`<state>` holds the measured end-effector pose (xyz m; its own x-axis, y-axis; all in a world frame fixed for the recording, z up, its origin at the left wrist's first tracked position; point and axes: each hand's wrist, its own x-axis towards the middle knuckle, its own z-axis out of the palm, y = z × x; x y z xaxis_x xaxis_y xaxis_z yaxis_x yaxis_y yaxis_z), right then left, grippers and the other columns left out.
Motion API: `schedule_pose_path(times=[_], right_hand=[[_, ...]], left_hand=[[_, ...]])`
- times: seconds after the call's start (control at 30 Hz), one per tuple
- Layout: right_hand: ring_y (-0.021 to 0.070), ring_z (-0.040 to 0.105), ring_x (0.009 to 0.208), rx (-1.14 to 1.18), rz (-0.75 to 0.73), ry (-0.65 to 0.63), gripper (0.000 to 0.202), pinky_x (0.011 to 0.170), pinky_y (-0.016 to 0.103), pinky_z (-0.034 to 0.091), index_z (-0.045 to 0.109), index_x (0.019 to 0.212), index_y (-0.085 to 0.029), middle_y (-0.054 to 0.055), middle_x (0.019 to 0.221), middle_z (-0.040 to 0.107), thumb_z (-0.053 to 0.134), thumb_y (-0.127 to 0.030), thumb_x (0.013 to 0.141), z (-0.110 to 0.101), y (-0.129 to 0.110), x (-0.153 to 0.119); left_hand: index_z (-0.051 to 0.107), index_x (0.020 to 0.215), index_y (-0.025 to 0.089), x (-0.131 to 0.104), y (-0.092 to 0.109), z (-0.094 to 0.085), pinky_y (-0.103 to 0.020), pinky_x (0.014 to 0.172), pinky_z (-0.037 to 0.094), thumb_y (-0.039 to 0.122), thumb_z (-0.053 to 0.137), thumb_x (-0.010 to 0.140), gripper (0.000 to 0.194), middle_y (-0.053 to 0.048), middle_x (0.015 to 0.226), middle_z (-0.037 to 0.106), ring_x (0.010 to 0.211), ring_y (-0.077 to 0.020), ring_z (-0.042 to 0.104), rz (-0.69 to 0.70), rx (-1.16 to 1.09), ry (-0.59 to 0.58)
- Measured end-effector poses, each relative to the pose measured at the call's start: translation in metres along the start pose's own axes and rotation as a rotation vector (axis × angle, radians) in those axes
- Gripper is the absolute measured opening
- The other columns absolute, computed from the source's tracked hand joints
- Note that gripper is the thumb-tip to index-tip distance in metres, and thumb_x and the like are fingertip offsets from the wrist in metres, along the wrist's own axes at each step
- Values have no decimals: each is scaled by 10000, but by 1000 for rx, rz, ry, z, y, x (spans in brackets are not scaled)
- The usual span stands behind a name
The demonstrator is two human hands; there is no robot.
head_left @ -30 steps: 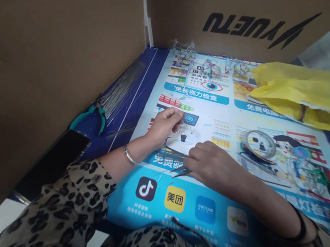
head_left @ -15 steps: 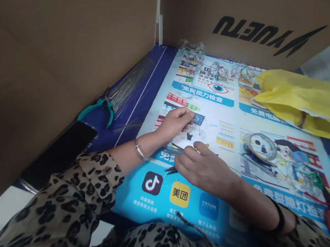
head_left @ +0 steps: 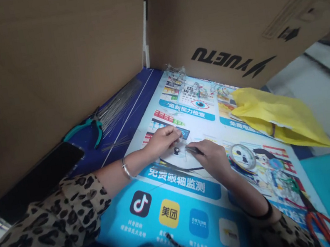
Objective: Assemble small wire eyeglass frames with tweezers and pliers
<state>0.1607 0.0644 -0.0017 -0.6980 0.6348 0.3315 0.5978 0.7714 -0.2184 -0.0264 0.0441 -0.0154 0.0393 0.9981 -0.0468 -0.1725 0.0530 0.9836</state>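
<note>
cardboard (head_left: 213, 14) stands beyond right hand (head_left: 215, 159), yellow bag (head_left: 280, 114) and scissors (head_left: 313, 210)

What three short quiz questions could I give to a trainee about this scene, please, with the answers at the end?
1. Which of these is nearest to the thin wires: (a) red-handled scissors, (b) teal-handled pliers, (c) yellow bag?

2. True or false: the right hand holds a slim dark tool.

3. What is worn at the wrist of the left hand?

Key: 1. b. 2. True. 3. A silver bangle.
</note>
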Motion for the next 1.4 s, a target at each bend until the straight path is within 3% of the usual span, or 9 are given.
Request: schedule_pose_path(times=[0.13, 0.33, 0.5, 0.63, 0.93, 1.1, 1.4], right_hand=[[166, 637, 820, 187, 219, 6, 200, 742, 251, 460, 673, 924, -195, 24, 886, 708, 539, -309, 828, 2, 13, 7], [154, 628, 681, 365, 335, -17, 225, 625, 236, 466, 677, 885, -196, 6, 777, 697, 528, -352, 821, -3, 21, 16], [141, 608, 662, 400, 325, -21, 242, 613, 219, 447, 676, 874, -190, 4, 741, 680, 525, -370, 817, -4, 32, 21], [115, 577, 581, 470, 254, -184, 222, 551, 196, 411, 674, 805, -188, -21, 629, 645, 528, -355, 818, -2, 33, 24], [122, 622, 768, 438, 118, -270, 173, 683, 202, 415, 687, 906, -242, -16, 842, 701, 536, -272, 826, 3, 33, 23], [126, 633, 793, 489, 114, -286, 184, 690, 198, 422, 686, 946, -249, -12, 888, 706, 563, -265, 811, 2, 29, 22], [116, 625, 709, 526, 85, -336, 172, 627, 190, 410, 693, 870, -215, -18, 789, 699, 549, -293, 820, 1, 28, 21]], left_hand=[[513, 618, 152, -1, 1, 1, -206, 477, 290, 342, 544, 797, 262, 34, 529, 444, 477, -64, 386, 34, 11, -25], [548, 698, 144, -1, 3, 0, -203, 491, 307, 352, 560, 785, 226, 29, 559, 466, 498, -70, 413, -61, 40, -68], [537, 668, 140, -1, 7, 0, -207, 471, 277, 391, 550, 790, 279, 19, 585, 488, 486, -60, 387, -144, 53, -136], [532, 635, 148, -2, 8, 0, -217, 458, 238, 403, 531, 805, 307, 26, 555, 472, 465, -53, 353, -167, 85, -160], [539, 706, 150, -5, 9, 2, -208, 458, 248, 355, 512, 818, 235, 34, 571, 453, 476, -54, 360, -186, 86, -305], [542, 725, 145, -5, 7, 4, -210, 450, 254, 334, 511, 804, 206, 39, 552, 445, 463, -59, 363, -175, 112, -283], [523, 761, 155, -8, 11, 4, -196, 463, 269, 298, 493, 794, 150, 54, 556, 433, 478, -62, 377, -171, 134, -315]])
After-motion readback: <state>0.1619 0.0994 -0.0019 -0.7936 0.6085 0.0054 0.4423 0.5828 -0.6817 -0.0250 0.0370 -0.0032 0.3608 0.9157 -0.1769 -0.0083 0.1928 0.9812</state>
